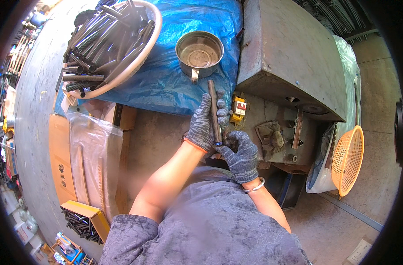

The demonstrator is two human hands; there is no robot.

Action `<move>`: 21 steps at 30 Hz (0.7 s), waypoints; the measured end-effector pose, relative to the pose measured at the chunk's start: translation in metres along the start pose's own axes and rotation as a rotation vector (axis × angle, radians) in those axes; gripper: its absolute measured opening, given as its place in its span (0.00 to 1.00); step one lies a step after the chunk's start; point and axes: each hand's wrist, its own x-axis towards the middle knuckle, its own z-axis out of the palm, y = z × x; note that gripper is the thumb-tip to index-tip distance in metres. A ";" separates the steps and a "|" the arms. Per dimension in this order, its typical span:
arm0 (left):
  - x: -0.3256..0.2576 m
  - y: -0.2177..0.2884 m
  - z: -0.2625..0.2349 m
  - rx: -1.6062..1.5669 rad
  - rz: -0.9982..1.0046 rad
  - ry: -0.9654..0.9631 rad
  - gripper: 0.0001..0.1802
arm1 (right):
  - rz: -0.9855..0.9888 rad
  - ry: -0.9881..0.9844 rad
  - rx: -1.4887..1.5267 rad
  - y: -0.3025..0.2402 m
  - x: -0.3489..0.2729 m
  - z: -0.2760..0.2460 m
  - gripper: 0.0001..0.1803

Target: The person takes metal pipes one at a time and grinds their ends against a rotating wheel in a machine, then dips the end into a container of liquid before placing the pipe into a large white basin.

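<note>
Left hand [204,126] grips a metal tube [214,110] upright; right hand [241,154] pinches its lower end. A steel pan [199,51] sits just beyond, on blue sheet [166,84].

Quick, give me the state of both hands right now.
Left hand: closed around the dark metal tube, holding it upright.
Right hand: fingers curled at the tube's lower end, by the blue ring; a firm grip cannot be told.
</note>
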 end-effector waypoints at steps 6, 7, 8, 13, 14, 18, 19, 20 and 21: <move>0.002 -0.001 -0.002 0.003 -0.059 -0.047 0.24 | -0.001 0.003 0.004 0.005 -0.002 0.003 0.19; 0.002 -0.002 -0.003 -0.014 -0.045 -0.050 0.24 | -0.006 0.004 -0.001 0.006 -0.002 0.003 0.19; 0.001 -0.004 -0.006 -0.030 -0.032 -0.053 0.24 | -0.024 0.011 -0.017 0.004 -0.002 0.003 0.19; 0.000 -0.006 -0.001 0.071 -0.028 0.024 0.21 | -0.076 0.017 -0.053 0.004 -0.002 0.002 0.19; -0.001 -0.006 0.001 0.082 -0.025 0.038 0.21 | -0.065 0.014 -0.058 0.004 -0.002 0.002 0.19; -0.002 -0.004 0.001 -0.007 -0.066 -0.026 0.23 | -0.014 0.007 -0.043 0.000 -0.001 0.000 0.18; -0.001 -0.004 0.000 -0.015 -0.073 -0.031 0.23 | 0.002 0.006 -0.030 -0.001 -0.001 0.000 0.18; 0.001 -0.004 -0.001 -0.022 -0.080 -0.037 0.23 | 0.006 0.010 -0.016 0.000 -0.001 0.000 0.18; 0.002 -0.003 -0.003 -0.029 -0.085 -0.043 0.23 | 0.008 0.014 -0.002 0.002 -0.001 0.001 0.18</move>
